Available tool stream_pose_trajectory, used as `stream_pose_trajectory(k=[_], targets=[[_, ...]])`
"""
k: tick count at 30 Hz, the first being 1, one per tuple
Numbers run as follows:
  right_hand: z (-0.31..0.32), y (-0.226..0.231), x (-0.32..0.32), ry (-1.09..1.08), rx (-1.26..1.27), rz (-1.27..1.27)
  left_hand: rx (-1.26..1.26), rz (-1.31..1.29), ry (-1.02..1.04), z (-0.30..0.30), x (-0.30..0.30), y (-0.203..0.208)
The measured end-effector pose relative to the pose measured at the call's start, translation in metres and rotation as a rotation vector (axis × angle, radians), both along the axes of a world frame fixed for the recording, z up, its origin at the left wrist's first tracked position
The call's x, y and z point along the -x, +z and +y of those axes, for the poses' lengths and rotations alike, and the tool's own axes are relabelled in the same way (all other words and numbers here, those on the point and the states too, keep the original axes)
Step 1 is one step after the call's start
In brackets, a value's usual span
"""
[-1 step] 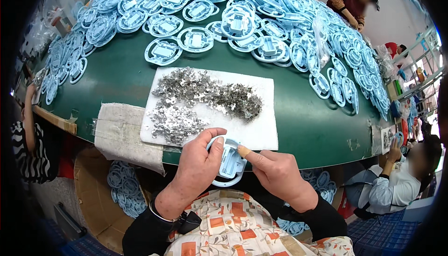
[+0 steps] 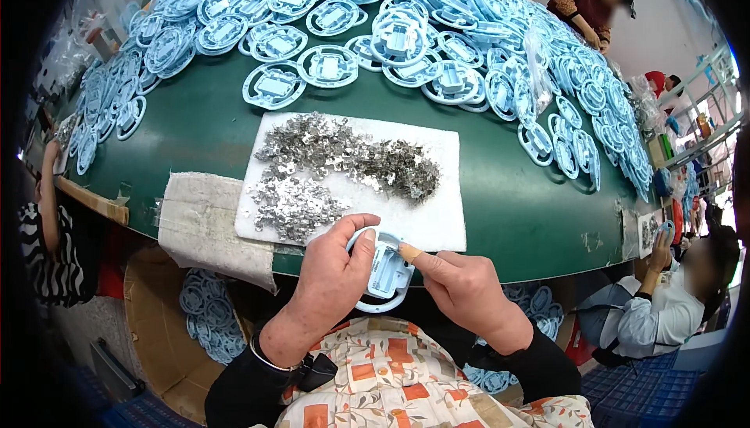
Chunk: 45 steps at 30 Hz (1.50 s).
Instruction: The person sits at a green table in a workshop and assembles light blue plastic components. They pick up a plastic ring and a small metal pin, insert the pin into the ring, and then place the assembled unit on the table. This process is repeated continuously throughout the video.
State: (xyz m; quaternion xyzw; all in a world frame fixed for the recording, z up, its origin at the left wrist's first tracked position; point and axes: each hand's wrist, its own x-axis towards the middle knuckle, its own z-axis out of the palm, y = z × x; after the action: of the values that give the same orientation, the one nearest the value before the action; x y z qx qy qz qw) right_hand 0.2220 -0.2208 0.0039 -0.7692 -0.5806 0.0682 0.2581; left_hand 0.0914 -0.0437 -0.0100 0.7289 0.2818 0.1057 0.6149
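Above my lap, my left hand (image 2: 332, 268) is closed around the left side of a light-blue plastic casing (image 2: 384, 272), round with an oblong compartment in its middle. The thumb lies over its rim. My right hand (image 2: 469, 291) has a taped fingertip pressed at the compartment's upper right edge, with the other fingers curled in. Whether a small metal piece is under that fingertip is hidden. Just beyond my hands, a white foam board (image 2: 437, 229) on the green table carries a heap of small metal clips (image 2: 301, 201), shiny on the left and darker on the right.
Many similar blue casings (image 2: 328, 66) are piled along the far side of the green table (image 2: 516, 217). A grey cloth (image 2: 203, 221) hangs over the near edge. Below stands a cardboard box (image 2: 156, 311) beside more casings. Co-workers sit at both sides, including one in white (image 2: 648, 319).
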Motion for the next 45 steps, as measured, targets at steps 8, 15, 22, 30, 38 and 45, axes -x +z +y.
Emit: stream_pose_trajectory(k=[8,15,22,30,38,45], targets=[[0.003,-0.003,-0.003,0.028,-0.042,0.102,0.052,0.005,-0.011,0.001,0.0,0.001],[0.004,0.012,0.006,-0.024,0.097,-0.017,-0.019,0.019,-0.01,-0.001,-0.001,0.003],[-0.001,0.02,0.003,-0.047,0.13,0.0,-0.016,-0.011,-0.003,-0.002,-0.001,0.001],[0.002,0.023,-0.002,-0.015,0.095,-0.002,-0.038,-0.061,0.023,-0.002,-0.002,-0.006],[0.006,0.027,-0.005,0.031,0.125,-0.046,0.006,-0.01,-0.005,-0.001,0.0,0.0],[0.0,0.005,-0.003,-0.23,-0.13,0.935,0.388,-0.25,-0.011,-0.006,0.005,0.006]])
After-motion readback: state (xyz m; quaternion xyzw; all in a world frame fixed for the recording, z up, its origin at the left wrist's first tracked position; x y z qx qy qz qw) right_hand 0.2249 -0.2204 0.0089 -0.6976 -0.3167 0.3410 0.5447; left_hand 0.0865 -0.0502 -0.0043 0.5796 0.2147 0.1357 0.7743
